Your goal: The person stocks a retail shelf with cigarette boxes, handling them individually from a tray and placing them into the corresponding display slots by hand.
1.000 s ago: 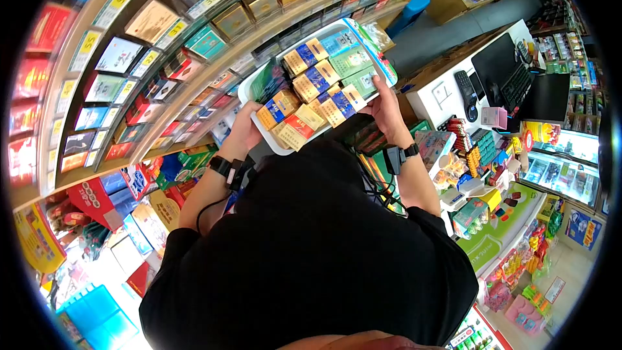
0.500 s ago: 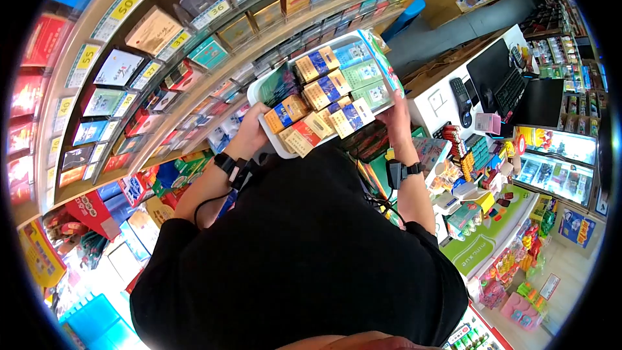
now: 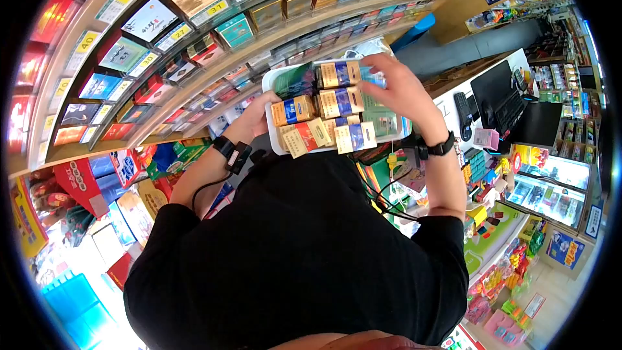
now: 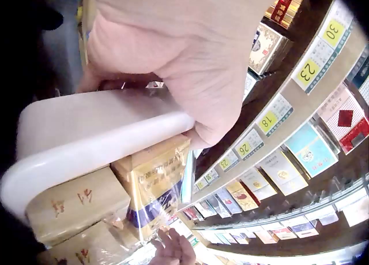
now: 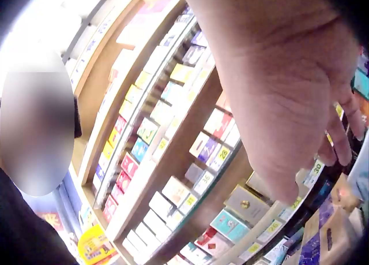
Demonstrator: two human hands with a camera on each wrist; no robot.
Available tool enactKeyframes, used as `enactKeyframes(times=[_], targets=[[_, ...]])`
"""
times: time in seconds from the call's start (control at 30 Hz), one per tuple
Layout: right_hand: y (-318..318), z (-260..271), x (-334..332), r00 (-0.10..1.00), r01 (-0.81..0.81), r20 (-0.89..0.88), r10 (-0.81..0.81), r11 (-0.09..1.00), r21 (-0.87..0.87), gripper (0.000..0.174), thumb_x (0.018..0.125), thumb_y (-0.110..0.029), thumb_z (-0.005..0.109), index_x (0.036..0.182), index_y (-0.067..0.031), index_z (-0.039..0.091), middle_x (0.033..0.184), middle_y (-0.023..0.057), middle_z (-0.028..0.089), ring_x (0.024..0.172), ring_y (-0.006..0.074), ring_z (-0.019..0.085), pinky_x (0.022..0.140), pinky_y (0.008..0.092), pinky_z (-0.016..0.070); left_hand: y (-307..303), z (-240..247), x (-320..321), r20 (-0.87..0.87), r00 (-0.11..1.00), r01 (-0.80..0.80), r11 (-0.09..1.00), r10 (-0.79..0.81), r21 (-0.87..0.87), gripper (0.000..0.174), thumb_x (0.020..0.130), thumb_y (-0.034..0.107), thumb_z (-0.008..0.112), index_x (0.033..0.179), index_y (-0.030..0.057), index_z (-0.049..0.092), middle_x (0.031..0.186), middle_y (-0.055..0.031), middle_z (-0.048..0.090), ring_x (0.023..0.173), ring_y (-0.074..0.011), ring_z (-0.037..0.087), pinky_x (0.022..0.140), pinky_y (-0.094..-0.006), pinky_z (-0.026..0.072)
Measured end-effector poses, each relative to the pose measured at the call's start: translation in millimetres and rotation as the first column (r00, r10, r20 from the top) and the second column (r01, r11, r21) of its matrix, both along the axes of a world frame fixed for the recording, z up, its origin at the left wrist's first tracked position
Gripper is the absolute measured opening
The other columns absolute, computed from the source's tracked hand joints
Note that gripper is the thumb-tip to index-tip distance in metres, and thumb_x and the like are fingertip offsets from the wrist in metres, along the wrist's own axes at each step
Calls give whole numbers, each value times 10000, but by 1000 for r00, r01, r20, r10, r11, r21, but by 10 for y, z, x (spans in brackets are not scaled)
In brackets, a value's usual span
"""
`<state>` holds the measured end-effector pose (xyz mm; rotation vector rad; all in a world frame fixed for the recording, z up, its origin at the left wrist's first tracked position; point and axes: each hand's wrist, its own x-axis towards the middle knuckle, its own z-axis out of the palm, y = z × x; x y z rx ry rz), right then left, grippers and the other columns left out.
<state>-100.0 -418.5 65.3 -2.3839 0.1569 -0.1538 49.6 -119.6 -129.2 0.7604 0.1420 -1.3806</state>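
In the head view, a white basket (image 3: pixel 269 131) holds several gold-and-blue boxes (image 3: pixel 339 102), a red-and-cream box (image 3: pixel 304 137) and green boxes (image 3: pixel 382 122). My left hand (image 3: pixel 256 118) grips the basket's left side; in the left wrist view that hand (image 4: pixel 173 57) has its thumb and fingers round the white wall (image 4: pixel 98 120). Over the basket's right part hovers my right hand (image 3: pixel 403 91), its fingers apart and slightly bent, above the boxes. The right wrist view shows this hand (image 5: pixel 282 92) holding nothing, with boxes (image 5: pixel 331 230) below it.
Shelves of small boxes with price tags (image 3: pixel 217 8) curve along the left and front. On the right stand a white counter (image 3: pixel 515 65) with a keyboard (image 3: pixel 516 84) and telephone (image 3: pixel 462 109). A blue bin (image 3: pixel 414 31) is beyond the basket.
My right hand has let go of the basket's right side and moved over the boxes. My left hand still grips the basket, which has turned and now lies more level in view.
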Motion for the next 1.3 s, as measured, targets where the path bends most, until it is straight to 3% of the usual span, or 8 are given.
enactKeyframes(times=[0.07, 0.17, 0.33, 0.63, 1.0, 1.1, 1.2, 1.3], targets=[[-11, -114, 182, 965, -261, -72, 251, 942, -212, 445, 903, -279, 756, 1234, -9, 632, 1179, 185, 670, 1086, 367, 656, 906, 443, 520, -4, 54, 19, 19, 999, 33, 999, -32, -22, 524, 888, 159, 534, 1370, -47, 523, 1311, -197, 650, 1194, -307, 661, 1075, -461, 511], [131, -102, 413, 935, -350, -193, 297, 857, -377, 552, 883, -362, 767, 1270, -2, 611, 1205, 220, 656, 1121, 433, 617, 949, 483, 506, -46, 147, -17, 43, 999, -5, 1000, 6, -24, 555, 888, 160, 534, 1405, -38, 505, 1331, -208, 641, 1193, -314, 665, 1075, -467, 514], [292, -252, 643, 926, -373, -212, 314, 850, -371, 663, 856, -445, 788, 1309, -4, 591, 1274, 232, 614, 1240, 453, 538, 1038, 512, 463, -43, 47, 37, 33, 999, 35, 999, -34, -35, 557, 881, 155, 538, 1406, -30, 504, 1322, -208, 646, 1164, -311, 679, 1057, -474, 526], [355, -486, 797, 898, -414, -327, 295, 818, -399, 591, 866, -433, 781, 1226, 11, 632, 1234, 246, 596, 1249, 443, 534, 1030, 522, 464, -134, 169, -7, 114, 991, 63, 996, -70, 62, 522, 866, 191, 572, 1342, -21, 543, 1258, -187, 673, 1122, -294, 689, 1019, -464, 543], [142, -411, 536, 962, -270, -50, 269, 901, -340, 515, 821, -381, 816, 1137, -4, 662, 1071, 202, 663, 1024, 413, 641, 882, 479, 525, -152, 131, 23, 9, 998, 64, 998, -64, -28, 536, 889, 121, 555, 1392, -55, 499, 1313, -212, 646, 1152, -304, 690, 1036, -453, 558], [-48, -226, 300, 974, -186, 84, 209, 957, -224, 508, 815, -337, 839, 1158, -12, 654, 993, 163, 689, 907, 339, 680, 800, 408, 543, -118, 36, 41, 14, 997, 71, 997, -71, 0, 514, 903, 133, 560, 1378, -55, 508, 1301, -211, 650, 1146, -307, 690, 1030, -452, 558], [-264, -86, 53, 998, -10, -55, 20, 985, 175, 440, 874, -215, 836, 1184, 11, 621, 945, 51, 682, 884, 117, 646, 768, 286, 526, -104, -100, 101, 31, 999, 41, 999, -42, 30, 481, 913, 156, 573, 1345, -52, 530, 1269, -210, 664, 1134, -308, 693, 1016, -447, 563], [-581, -74, -169, 997, 69, -23, -67, 865, 497, 444, 934, -130, 772, 1279, 26, 541, 1038, 106, 722, 940, 147, 694, 811, 286, 539, -69, -339, 164, 15, 1000, 15, 999, -16, 48, 448, 919, 198, 588, 1286, -58, 563, 1188, -216, 700, 1083, -311, 712, 979, -445, 579]])
